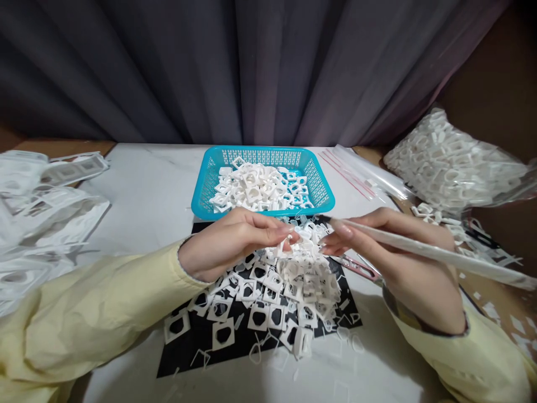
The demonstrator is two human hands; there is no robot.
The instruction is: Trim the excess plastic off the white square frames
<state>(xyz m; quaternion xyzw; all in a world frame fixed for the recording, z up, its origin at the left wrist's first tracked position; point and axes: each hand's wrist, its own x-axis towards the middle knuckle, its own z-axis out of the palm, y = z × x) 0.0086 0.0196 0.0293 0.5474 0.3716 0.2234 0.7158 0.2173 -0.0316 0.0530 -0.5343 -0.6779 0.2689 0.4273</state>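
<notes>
My left hand (235,240) is closed in a pinch on a small white plastic piece (287,242) above a heap of white square plastic frames (293,280). The heap lies on a black mat (201,341). My right hand (403,263) is closed round a long white stick-like tool (440,253), whose tip points left toward the pinched piece. Both sleeves are pale yellow. Behind the hands stands a turquoise basket (201,190) holding several white frames.
A clear bag (453,162) full of white frames lies at the right, with loose scraps round it. Empty zip bags (361,170) lie beside the basket. Piled plastic bags (37,212) fill the left edge. A grey curtain hangs behind the white table (146,184).
</notes>
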